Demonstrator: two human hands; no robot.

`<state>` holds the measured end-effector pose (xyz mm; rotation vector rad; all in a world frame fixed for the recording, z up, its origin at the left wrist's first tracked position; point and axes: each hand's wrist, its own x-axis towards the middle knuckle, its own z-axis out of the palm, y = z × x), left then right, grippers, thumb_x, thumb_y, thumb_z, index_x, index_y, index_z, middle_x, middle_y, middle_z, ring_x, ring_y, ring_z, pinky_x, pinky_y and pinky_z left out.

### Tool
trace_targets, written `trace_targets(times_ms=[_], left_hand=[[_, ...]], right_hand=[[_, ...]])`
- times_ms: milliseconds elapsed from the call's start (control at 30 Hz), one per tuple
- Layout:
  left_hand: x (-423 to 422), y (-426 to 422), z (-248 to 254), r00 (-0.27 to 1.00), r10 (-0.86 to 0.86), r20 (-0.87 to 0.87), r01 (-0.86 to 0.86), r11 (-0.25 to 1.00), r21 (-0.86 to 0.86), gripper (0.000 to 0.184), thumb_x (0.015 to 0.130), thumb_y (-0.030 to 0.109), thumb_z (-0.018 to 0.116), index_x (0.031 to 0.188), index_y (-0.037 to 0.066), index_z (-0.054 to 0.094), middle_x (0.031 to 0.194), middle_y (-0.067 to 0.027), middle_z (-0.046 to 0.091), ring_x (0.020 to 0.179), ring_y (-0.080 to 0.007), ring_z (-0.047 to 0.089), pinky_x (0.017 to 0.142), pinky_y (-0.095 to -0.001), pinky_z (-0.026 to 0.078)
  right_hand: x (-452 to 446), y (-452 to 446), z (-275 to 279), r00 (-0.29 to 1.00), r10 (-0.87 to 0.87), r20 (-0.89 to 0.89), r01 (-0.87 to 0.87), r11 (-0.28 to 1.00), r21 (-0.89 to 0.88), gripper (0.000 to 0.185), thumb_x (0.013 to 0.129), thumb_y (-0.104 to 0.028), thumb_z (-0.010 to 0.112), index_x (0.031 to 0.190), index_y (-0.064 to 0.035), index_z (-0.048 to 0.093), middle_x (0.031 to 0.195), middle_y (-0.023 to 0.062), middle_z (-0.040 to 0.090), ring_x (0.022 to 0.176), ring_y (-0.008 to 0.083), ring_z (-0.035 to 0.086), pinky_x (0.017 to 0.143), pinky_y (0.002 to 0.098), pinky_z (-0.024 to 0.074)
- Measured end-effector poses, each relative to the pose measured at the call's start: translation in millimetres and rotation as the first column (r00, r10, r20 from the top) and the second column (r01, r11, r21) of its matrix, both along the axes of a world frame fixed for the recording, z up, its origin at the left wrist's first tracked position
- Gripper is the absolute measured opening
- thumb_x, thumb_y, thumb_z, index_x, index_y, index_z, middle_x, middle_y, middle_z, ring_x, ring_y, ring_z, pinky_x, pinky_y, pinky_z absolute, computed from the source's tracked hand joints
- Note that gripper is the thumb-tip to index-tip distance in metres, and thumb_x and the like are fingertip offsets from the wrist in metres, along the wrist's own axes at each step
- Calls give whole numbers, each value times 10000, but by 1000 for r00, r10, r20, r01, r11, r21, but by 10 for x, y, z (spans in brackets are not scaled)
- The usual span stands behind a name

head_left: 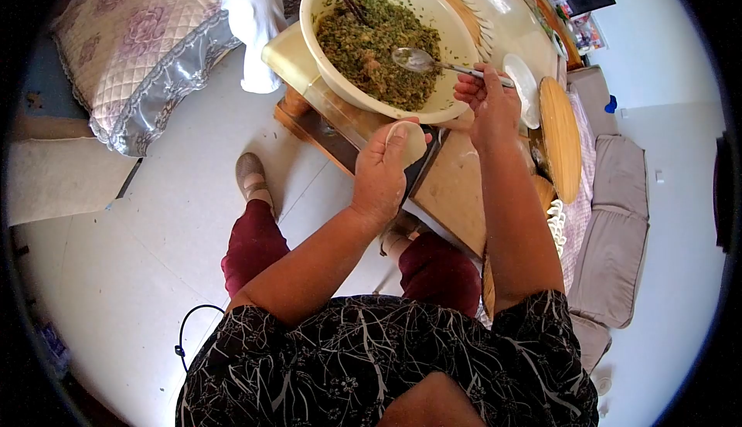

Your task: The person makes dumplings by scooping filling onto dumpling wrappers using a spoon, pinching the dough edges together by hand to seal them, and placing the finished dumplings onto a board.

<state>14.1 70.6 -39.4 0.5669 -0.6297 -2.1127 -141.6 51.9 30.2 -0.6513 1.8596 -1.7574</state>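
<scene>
Progress, as judged: small white crimped dough pieces, apparently already shaped, are set out at the right; much chopped green-brown filling is left in the large round cream bowl. One thin, pale, flat dough round, just beside the bowl's near side, is seen unfilled and unfolded. Left hand: partly closed, the round pinched under the thumb. Right hand: fingers curled, a long-handled silver-coloured spoon gripped by its handle; its head is held over the filling, contact uncertain.
</scene>
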Motion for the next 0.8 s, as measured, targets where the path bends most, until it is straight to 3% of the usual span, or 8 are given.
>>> trace_targets(times_ms=[133,200,267,400,500,600,667,800], left_hand=[[-7,16,6,999,18,-26,-18,1000,10,295,936,227,395,1074,2,528,902,-65,610,839,-101,559,791,-222,421],[-18,11,-21,999,32,-6,-33,998,-57,328,926,242,393,1089,-16,512,965,-147,601,917,-195,584,841,-287,439],[1,13,-2,1000,20,16,-20,999,-50,328,928,240,389,1089,-19,509,966,-146,601,922,-197,583,845,-289,437],[-20,12,-14,1000,15,13,-15,1000,-8,310,935,233,395,1072,-12,527,906,-62,606,842,-101,560,793,-225,419],[-1,10,-12,999,6,37,-3,998,-69,329,932,240,380,1095,-16,507,975,-143,600,919,-193,581,847,-288,433],[13,12,26,1000,-25,-5,25,1000,3,333,933,245,378,1103,-12,505,983,-144,600,923,-190,579,843,-284,434],[19,8,25,1000,-19,15,19,999,-31,334,933,247,378,1104,-11,504,983,-142,600,924,-189,579,843,-284,434],[7,16,-7,1000,-6,11,6,999,-51,334,934,248,375,1108,-7,503,975,-135,601,928,-187,576,843,-284,434]], right_hand=[[140,76,30,904,314,-290,-323,946,18,222,892,-191,477,946,12,549,792,135,606,667,196,595,622,272,482],[114,100,3,808,423,-410,-415,903,114,212,889,-193,493,947,-1,563,803,128,610,676,187,597,621,261,477],[-5,140,-47,444,400,-802,-186,916,355,183,882,-178,511,958,-24,577,839,105,615,727,155,593,657,257,473],[68,173,122,725,328,-605,-122,927,355,162,887,-99,490,970,11,576,831,72,615,750,134,579,700,242,466],[83,226,92,836,359,-415,-283,930,235,155,862,-122,521,981,-41,579,900,113,610,851,169,585,735,279,465],[23,236,-18,584,482,-653,-435,865,251,149,862,-128,520,969,-48,586,890,130,607,867,204,588,735,287,464],[84,246,35,403,575,-712,-344,816,465,151,860,-129,525,958,-36,593,911,141,606,877,224,588,757,293,457],[100,230,126,356,506,-786,-54,851,523,155,855,-124,530,955,-25,595,946,155,602,892,247,587,764,299,453]])
